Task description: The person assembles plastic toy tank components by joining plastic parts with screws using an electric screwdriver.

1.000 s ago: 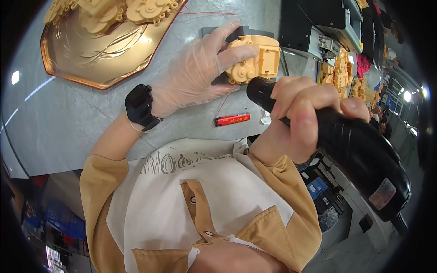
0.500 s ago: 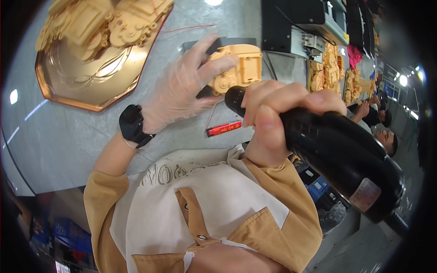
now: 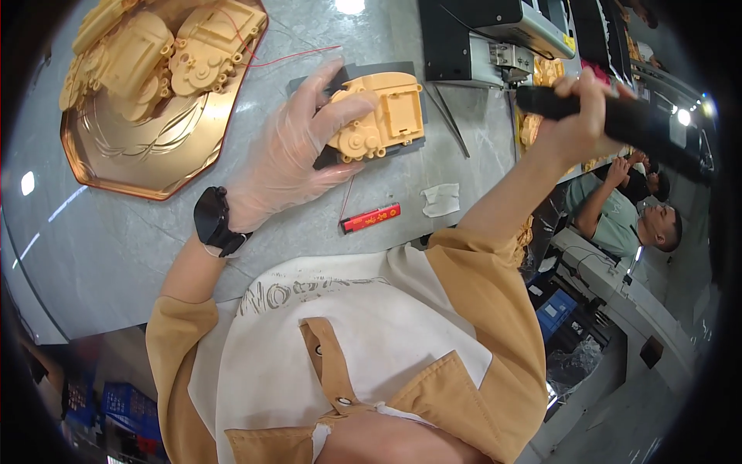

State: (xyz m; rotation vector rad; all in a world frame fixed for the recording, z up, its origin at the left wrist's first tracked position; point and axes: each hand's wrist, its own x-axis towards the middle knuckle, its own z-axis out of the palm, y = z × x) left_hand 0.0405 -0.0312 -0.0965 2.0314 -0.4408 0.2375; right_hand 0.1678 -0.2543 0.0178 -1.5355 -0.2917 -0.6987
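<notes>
My left hand (image 3: 282, 151), in a clear plastic glove, grips the left side of a yellow plastic housing (image 3: 403, 108). One finger lies across the top of the housing, which rests on a dark block (image 3: 406, 147) on the table. My right hand (image 3: 580, 124) is bare and wrapped round a black power screwdriver (image 3: 649, 127), held up at the right. The screwdriver's front end is close to the metal head (image 3: 510, 58) of a black machine; whether they touch I cannot tell. The screwdriver is somewhat blurred.
A gold tray (image 3: 154, 158) at the left carries several yellow housings (image 3: 209, 50). A red stick-shaped thing (image 3: 371, 220) and a white paper scrap (image 3: 440, 200) lie near me. Tweezers (image 3: 450, 120) lie right of the block. Another person (image 3: 618, 209) sits at the far right.
My right hand has carried the screwdriver away from the housing, up and right to the machine. The paper scrap and tweezers now show. My left hand keeps its hold.
</notes>
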